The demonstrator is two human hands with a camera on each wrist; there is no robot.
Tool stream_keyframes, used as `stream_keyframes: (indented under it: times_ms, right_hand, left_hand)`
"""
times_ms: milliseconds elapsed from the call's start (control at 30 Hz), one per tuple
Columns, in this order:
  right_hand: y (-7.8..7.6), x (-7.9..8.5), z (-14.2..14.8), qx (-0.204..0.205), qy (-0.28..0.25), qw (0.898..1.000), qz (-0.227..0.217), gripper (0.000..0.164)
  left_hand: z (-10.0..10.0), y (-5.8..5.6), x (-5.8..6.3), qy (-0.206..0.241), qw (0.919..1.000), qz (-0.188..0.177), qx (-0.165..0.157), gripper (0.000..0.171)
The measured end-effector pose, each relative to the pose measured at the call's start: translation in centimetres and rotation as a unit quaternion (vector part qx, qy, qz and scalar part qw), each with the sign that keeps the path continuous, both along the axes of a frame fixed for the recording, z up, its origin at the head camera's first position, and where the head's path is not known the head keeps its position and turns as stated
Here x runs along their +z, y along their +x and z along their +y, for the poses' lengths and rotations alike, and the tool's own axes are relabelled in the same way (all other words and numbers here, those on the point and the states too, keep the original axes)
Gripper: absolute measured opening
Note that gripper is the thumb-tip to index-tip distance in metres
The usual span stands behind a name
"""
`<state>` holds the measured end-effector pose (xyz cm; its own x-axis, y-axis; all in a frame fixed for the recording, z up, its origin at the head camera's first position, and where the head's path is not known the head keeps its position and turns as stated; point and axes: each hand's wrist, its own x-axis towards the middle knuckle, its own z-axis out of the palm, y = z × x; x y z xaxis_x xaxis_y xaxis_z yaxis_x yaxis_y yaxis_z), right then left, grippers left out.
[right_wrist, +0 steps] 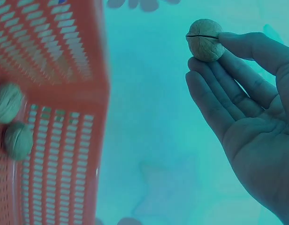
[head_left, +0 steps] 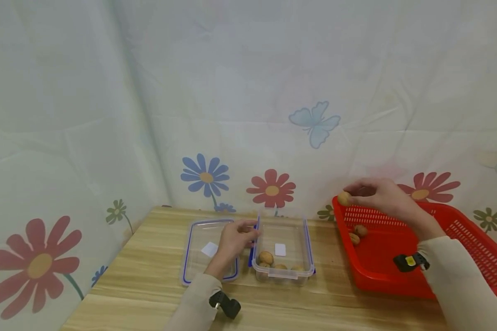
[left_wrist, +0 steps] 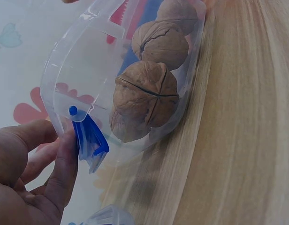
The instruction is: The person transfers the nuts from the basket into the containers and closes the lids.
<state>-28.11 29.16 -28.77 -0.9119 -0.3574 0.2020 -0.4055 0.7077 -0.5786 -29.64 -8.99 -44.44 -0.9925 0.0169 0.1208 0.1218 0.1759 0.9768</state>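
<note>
My right hand (head_left: 381, 196) pinches a walnut (right_wrist: 205, 40) between thumb and fingers, above the left rim of the red basket (head_left: 356, 271). Two more walnuts lie in that basket, near its left wall. With thumb and fingers, my left hand (head_left: 237, 239) holds the left rim of a clear plastic box (head_left: 283, 234), right at a blue clip (left_wrist: 90, 138) that hangs down. Several walnuts (left_wrist: 147, 91) sit along the near end of the box. A white label (head_left: 280, 249) shows inside it.
The box's clear lid (head_left: 190, 253), with a blue seal, lies on the wooden table (head_left: 136, 257) left of the box, partly behind my left forearm. A flowered curtain (head_left: 240, 92) hangs right behind the table.
</note>
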Motion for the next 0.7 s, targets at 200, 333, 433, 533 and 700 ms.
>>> stream_keyframes:
  times_ms: [200,333,433,533,700]
  right_hand:
    - [1.3,0.3,-1.6,-0.006,-0.031,0.999,0.009,0.046]
    - [2.0,0.3,-2.6,0.007,-0.051,0.998,0.028,0.042]
    - [2.4,0.0,-3.3,0.024,-0.072,0.996,0.04,0.038]
    - [2.7,-0.3,-4.0,0.028,-0.089,0.995,0.039,0.038]
    - [3.2,-0.8,-4.8,0.017,-0.122,0.992,0.025,0.037]
  left_hand:
    - [0.0,-0.1,0.1,-0.004,1.0,-0.004,0.002,0.034]
    - [0.0,0.0,0.1,-0.001,1.0,-0.005,0.001,0.035]
    - [0.0,0.1,0.2,0.001,1.0,-0.006,0.002,0.035]
    - [0.0,0.2,0.2,0.001,1.0,-0.007,0.003,0.035]
    - [0.0,0.2,0.4,0.003,1.0,-0.009,0.002,0.034]
